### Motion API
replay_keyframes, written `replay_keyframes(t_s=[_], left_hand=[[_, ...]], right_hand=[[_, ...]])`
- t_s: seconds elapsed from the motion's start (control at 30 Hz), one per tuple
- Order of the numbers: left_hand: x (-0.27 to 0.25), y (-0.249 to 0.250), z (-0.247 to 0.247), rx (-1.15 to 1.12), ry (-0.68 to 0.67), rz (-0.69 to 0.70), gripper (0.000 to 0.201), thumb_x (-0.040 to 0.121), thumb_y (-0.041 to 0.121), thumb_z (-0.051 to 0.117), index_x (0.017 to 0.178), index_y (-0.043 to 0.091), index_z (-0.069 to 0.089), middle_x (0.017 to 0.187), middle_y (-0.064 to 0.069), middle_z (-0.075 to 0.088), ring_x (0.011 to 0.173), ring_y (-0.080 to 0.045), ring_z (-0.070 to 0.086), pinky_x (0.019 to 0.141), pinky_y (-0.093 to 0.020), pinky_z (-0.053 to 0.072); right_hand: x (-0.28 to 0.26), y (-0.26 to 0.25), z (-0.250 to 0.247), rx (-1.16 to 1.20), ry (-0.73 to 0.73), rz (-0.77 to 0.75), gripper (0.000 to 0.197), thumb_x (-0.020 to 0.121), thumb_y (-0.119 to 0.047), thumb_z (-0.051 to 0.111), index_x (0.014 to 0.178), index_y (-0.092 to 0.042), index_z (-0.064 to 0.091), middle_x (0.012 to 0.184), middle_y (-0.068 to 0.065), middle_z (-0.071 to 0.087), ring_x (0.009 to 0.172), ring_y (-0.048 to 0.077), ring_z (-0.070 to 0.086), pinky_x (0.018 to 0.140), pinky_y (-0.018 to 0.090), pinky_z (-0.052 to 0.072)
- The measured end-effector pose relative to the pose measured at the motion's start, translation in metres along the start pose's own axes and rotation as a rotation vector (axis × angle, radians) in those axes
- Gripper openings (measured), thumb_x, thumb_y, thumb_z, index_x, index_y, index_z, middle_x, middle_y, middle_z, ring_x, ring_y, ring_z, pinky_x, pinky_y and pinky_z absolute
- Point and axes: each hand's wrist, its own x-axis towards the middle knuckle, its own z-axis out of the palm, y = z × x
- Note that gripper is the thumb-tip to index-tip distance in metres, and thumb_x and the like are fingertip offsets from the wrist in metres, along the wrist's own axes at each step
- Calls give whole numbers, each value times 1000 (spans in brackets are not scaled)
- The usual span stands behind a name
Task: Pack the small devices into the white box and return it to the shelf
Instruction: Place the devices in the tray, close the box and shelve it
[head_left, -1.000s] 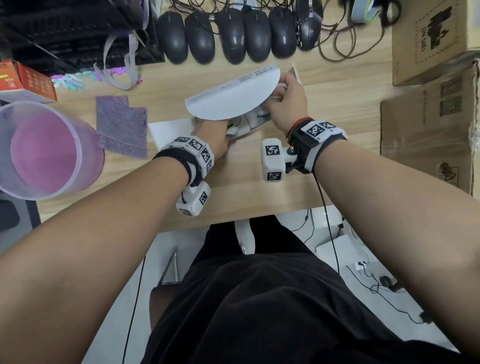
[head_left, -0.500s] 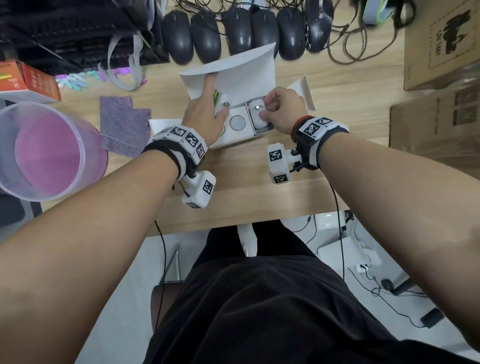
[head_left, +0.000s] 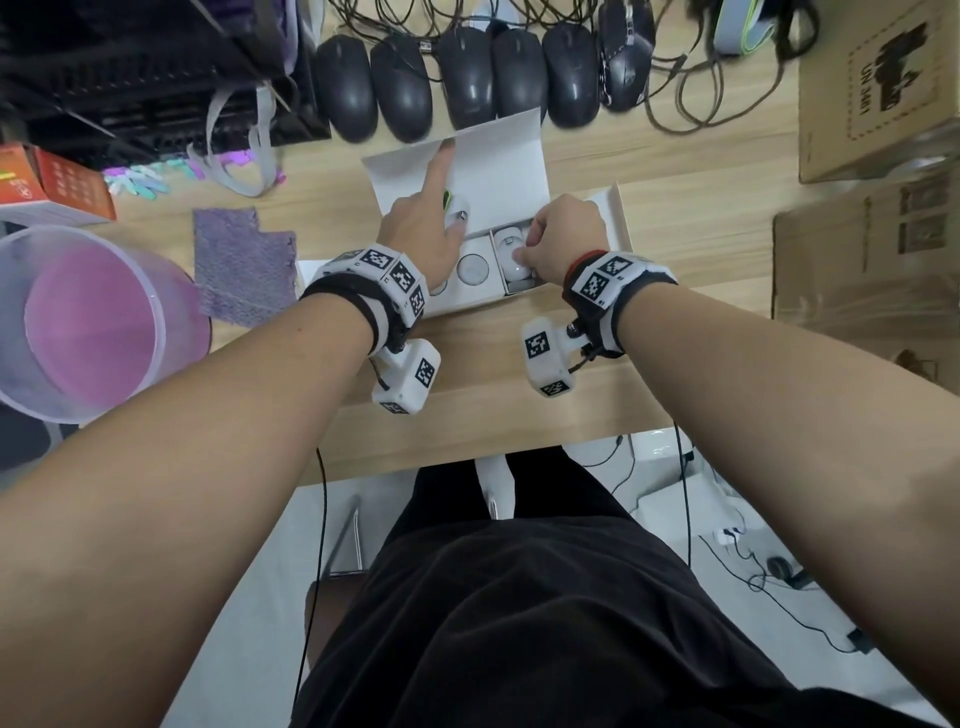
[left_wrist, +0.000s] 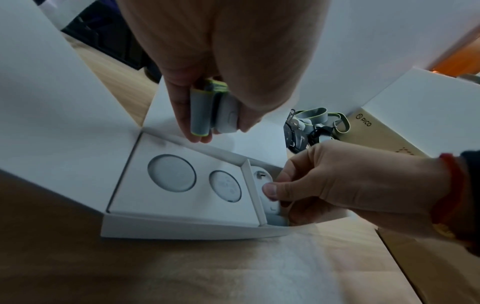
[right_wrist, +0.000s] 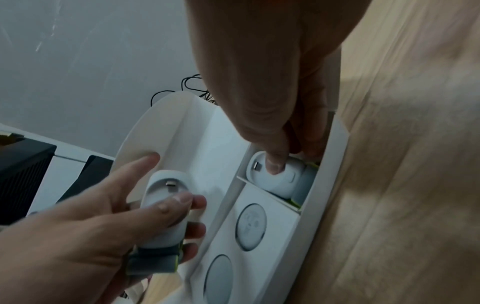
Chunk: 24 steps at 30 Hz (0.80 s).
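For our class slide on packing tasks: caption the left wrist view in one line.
Right hand presses a white device into the white box; left hand holds another device above.

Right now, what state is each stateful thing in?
white box: open, lid flap held up by left index finger.
left hand: grips a strapped white device.
right hand: pressing a second device into the end compartment.
round slots: both filled.
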Motion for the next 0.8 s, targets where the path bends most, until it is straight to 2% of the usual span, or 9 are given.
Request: replay_keyframes(t_s=[0.13, 0.27, 0.33, 0.43, 0.57, 0.6, 0.67, 0.73, 0.8], left_hand=[[3, 6, 7, -58, -8, -37, 78, 98, 26, 50, 158, 33, 1, 73, -2, 49, 73, -31, 56, 70, -32, 42], [3, 7, 9, -154, -48, -58, 89, 95, 30, 58, 157, 37, -6, 107, -18, 62, 90, -36, 62, 81, -31, 43], [3, 7, 8, -196, -78, -52, 93, 93, 30, 62, 156, 36, -5, 115, -17, 59, 81, -35, 63, 81, -38, 51], [2, 3, 11, -233, -99, -37, 101, 87, 28, 69, 156, 34, -5, 117, -8, 56, 67, -19, 55, 78, -44, 54], [4, 2, 11, -279, -121, 15, 106, 86, 22, 70, 157, 29, -8, 119, -9, 53, 76, -20, 57, 71, -31, 49], [5, 3, 11, -293, -120, 30, 107, 86, 19, 70, 157, 27, -9, 118, -10, 53, 73, -17, 58, 66, -26, 47], [6, 3, 13, -314, -115, 48, 112, 82, 18, 75, 157, 24, -8, 115, -15, 55, 74, -15, 61, 64, -22, 47], [6, 2, 13, -297, -102, 47, 122, 71, 26, 86, 156, 24, -2, 116, -16, 53, 88, -22, 61, 72, -27, 49], [5, 2, 13, -196, -87, 57, 128, 61, 35, 93, 154, 20, 6, 123, -13, 47, 103, -27, 55, 88, -36, 49]], right_hand=[[2, 3, -5, -17, -44, -13, 15, 74, -27, 83, 69, -19, 71, 80, 2, 72, 78, 18, 69, 73, 32, 60], [6, 8, -17, 34, 23, -67, 15, 77, -34, 75, 73, -20, 70, 75, -5, 69, 72, 10, 64, 67, 26, 56], [6, 7, -23, 121, 79, -116, 20, 79, -40, 71, 81, -21, 66, 74, -10, 63, 69, 5, 57, 61, 22, 48], [5, 2, -29, 238, -74, -298, 33, 81, -45, 72, 107, -26, 65, 86, -7, 57, 73, 5, 56, 72, 27, 51], [3, -7, -31, 206, -291, -488, 44, 87, -34, 73, 128, -22, 62, 105, -2, 54, 69, -22, 50, 70, 4, 38], [2, -9, -30, 217, -328, -489, 42, 87, -32, 74, 125, -19, 63, 106, -3, 56, 67, -20, 50, 69, 5, 39], [1, -11, -27, 301, -365, -459, 33, 85, -27, 76, 114, -13, 66, 102, -4, 60, 65, -2, 51, 69, 19, 44], [1, -9, -31, 381, -340, -404, 25, 85, -21, 76, 105, -13, 64, 95, -3, 63, 69, 13, 56, 69, 31, 52], [4, -5, -41, 446, -267, -337, 23, 86, -16, 73, 104, -10, 60, 98, 6, 65, 70, 19, 66, 71, 35, 60]])
